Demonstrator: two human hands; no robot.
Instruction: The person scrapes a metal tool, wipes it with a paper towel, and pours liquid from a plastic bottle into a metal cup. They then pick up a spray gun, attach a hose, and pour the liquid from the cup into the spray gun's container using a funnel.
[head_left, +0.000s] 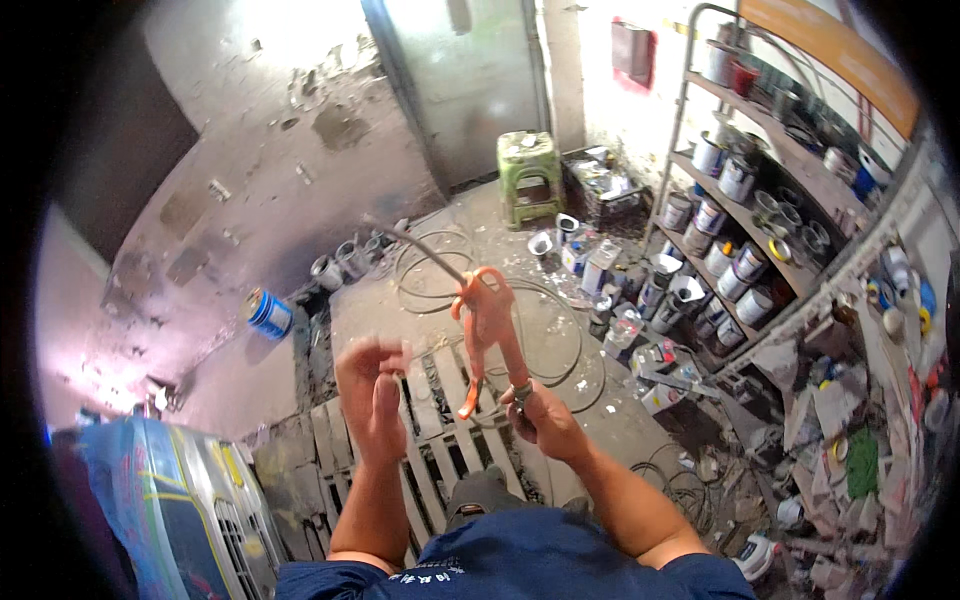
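An orange air blow gun (492,322) stands upright in front of me, with its thin dark nozzle (425,250) slanting up and to the left. My right hand (550,422) is closed around the metal fitting at the bottom of its handle. The orange trigger (472,395) hangs free on the left side. My left hand (375,400) is raised to the left of the blow gun, apart from it. Its fingers are bent and slightly blurred, with the thumb apart from them and nothing visible in the hand.
A wooden pallet (430,400) lies below my hands. A coiled hose (575,340) spreads over the floor. Shelves (735,190) with several paint cans stand at right, above heaped rubbish (840,440). A green stool (529,175) is ahead; a partly covered vehicle (190,500) is at lower left.
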